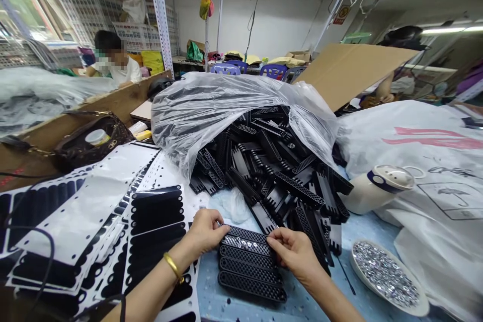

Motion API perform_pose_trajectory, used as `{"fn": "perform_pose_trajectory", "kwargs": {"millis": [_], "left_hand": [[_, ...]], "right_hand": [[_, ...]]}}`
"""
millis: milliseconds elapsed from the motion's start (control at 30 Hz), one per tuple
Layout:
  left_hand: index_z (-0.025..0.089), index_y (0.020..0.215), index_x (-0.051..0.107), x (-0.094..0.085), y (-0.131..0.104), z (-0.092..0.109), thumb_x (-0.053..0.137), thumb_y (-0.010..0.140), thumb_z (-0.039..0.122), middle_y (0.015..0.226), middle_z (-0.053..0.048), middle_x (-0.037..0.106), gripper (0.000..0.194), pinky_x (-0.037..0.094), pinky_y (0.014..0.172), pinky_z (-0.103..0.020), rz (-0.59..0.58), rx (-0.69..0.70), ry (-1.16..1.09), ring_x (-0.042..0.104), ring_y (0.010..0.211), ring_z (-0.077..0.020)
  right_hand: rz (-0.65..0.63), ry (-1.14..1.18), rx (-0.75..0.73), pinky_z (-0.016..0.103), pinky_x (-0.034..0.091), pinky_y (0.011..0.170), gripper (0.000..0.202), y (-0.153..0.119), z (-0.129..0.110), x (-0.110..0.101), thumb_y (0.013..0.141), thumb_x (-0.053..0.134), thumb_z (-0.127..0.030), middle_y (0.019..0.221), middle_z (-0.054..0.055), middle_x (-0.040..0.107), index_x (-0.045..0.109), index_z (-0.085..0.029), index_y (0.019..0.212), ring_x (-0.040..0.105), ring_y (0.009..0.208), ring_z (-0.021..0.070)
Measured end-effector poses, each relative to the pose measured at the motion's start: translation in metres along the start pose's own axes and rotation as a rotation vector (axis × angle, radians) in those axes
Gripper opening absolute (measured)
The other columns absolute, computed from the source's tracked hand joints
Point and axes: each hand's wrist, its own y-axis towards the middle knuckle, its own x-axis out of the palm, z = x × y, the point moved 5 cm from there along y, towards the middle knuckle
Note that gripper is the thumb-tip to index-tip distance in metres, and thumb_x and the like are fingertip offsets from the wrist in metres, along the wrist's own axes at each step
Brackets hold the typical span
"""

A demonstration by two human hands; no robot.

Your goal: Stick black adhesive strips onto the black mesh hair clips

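Several black plastic bars [251, 277] with a lattice pattern lie side by side in a block on the blue table. My left hand [206, 231], with a gold bangle on its wrist, pinches the left end of the farthest bar [256, 234]. At the same bar's right end, my right hand [292, 251] has thumb and fingers closed. A few small shiny pieces [243, 242] show on the bars between my hands. Just beyond, a heap of similar black bars [264, 161] spills from a clear plastic bag [211, 95].
Sheets with black scalloped strips [154, 241] cover the left side. An oval dish [422, 307] of small shiny pieces and a tilted cream bottle [373, 188] are at right. A handbag [101, 133] lies far left. Two other people sit farther back, one behind cardboard [350, 70].
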Motion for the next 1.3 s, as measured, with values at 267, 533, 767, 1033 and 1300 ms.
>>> {"fn": "perform_pose_trajectory", "kwargs": {"millis": [267, 533, 767, 1033, 1300], "left_hand": [[0.015, 0.062, 0.057, -0.007, 0.002, -0.003, 0.064, 0.066, 0.024, 0.047, 0.001, 0.061, 0.012, 0.027, 0.027, -0.014, -0.133, -0.115, -0.247, 0.055, 0.034, -0.0088], [0.014, 0.058, 0.058, -0.005, 0.007, -0.006, 0.076, 0.053, 0.026, 0.043, -0.001, 0.063, 0.022, 0.027, 0.025, -0.012, -0.216, -0.132, -0.356, 0.059, 0.034, -0.012], [0.013, 0.056, 0.059, -0.005, 0.01, -0.009, 0.081, 0.056, 0.024, 0.043, -0.002, 0.064, 0.025, 0.027, 0.027, -0.012, -0.247, -0.135, -0.38, 0.059, 0.035, -0.0122], [0.012, 0.052, 0.06, -0.004, 0.014, -0.007, 0.081, 0.052, 0.017, 0.042, -0.005, 0.063, 0.022, 0.026, 0.026, -0.013, -0.276, -0.159, -0.383, 0.06, 0.033, -0.014], [0.013, 0.052, 0.057, -0.001, 0.013, -0.01, 0.079, 0.056, 0.015, 0.039, -0.002, 0.06, 0.023, 0.021, 0.027, -0.013, -0.205, -0.14, -0.374, 0.055, 0.03, -0.0104]], "right_hand": [[-0.003, 0.02, -0.017, 0.025, 0.034, 0.037, 0.025, 0.0, 0.0, 0.0, 0.062, 0.062, -0.045, 0.048, -0.002, 0.053, 0.063, -0.02, 0.061, 0.046, 0.041, 0.0129], [0.009, 0.006, -0.044, 0.023, 0.029, 0.035, 0.021, 0.004, 0.001, 0.002, 0.062, 0.059, -0.041, 0.044, -0.004, 0.048, 0.061, -0.021, 0.058, 0.043, 0.038, 0.0113], [0.034, -0.023, -0.06, 0.024, 0.033, 0.036, 0.024, 0.008, 0.005, 0.002, 0.062, 0.057, -0.044, 0.045, -0.003, 0.051, 0.062, -0.02, 0.058, 0.046, 0.038, 0.0123], [0.076, -0.089, -0.113, 0.024, 0.031, 0.036, 0.024, 0.012, 0.007, -0.001, 0.064, 0.057, -0.043, 0.041, -0.004, 0.05, 0.063, -0.021, 0.056, 0.045, 0.034, 0.0126], [0.098, -0.123, -0.117, 0.024, 0.036, 0.04, 0.023, 0.015, 0.013, -0.003, 0.065, 0.062, -0.042, 0.043, -0.001, 0.057, 0.066, -0.021, 0.057, 0.057, 0.044, 0.0165]]}}
